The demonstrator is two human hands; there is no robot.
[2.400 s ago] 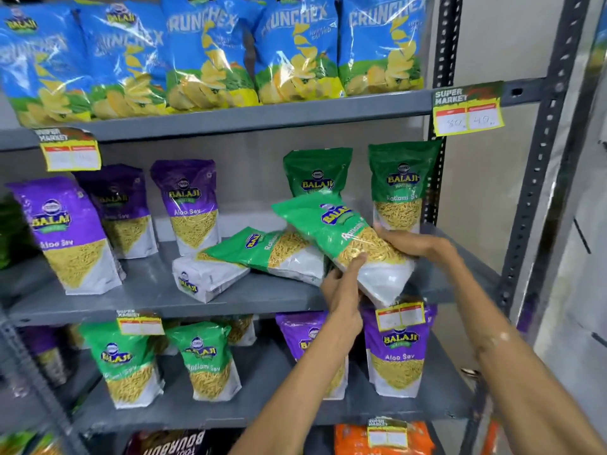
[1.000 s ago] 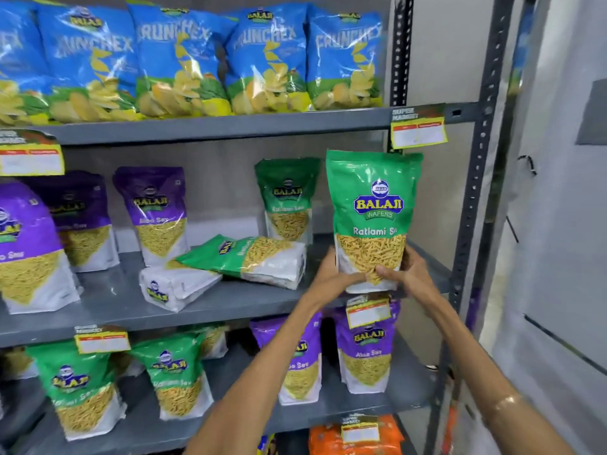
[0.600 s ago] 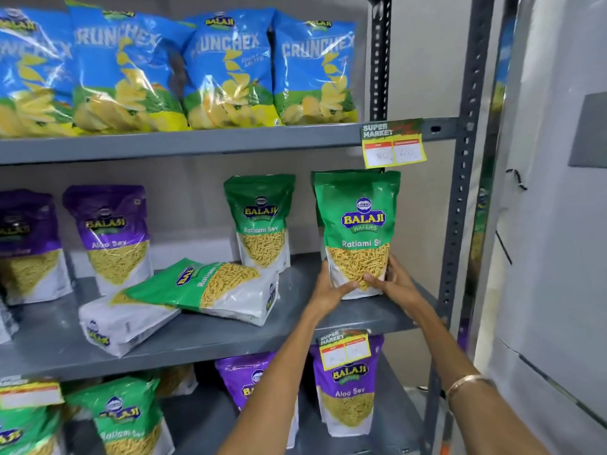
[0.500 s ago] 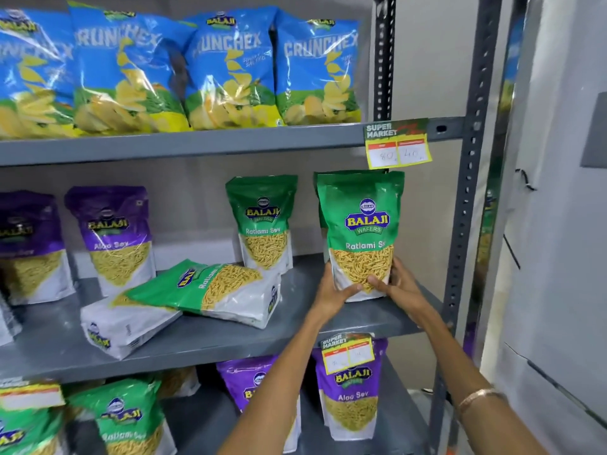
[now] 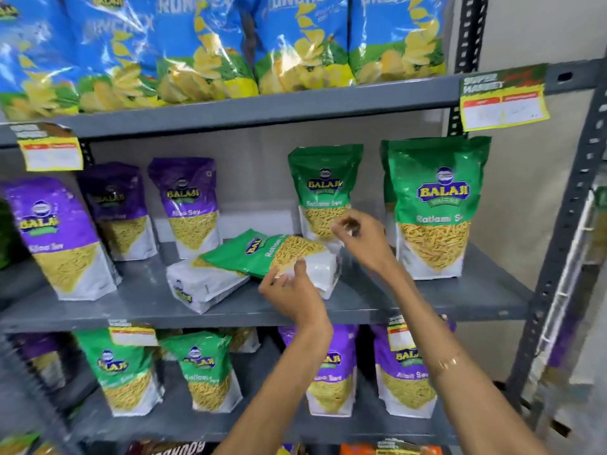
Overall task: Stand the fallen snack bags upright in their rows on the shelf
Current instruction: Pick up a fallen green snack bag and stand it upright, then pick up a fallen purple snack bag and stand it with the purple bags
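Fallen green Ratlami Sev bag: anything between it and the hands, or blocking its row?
Nothing visible. The left hand touches the white end of the fallen Ratlami Sev bag, the right hand hovers above. It lies on another fallen bag.

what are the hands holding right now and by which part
Left hand pinches the fallen green bag at its white bottom end; right hand hovers, seemingly empty.

Upper fallen bag [image 5: 249, 254] lies across lower fallen bag [image 5: 203, 287], left of upright bag [image 5: 433, 208].
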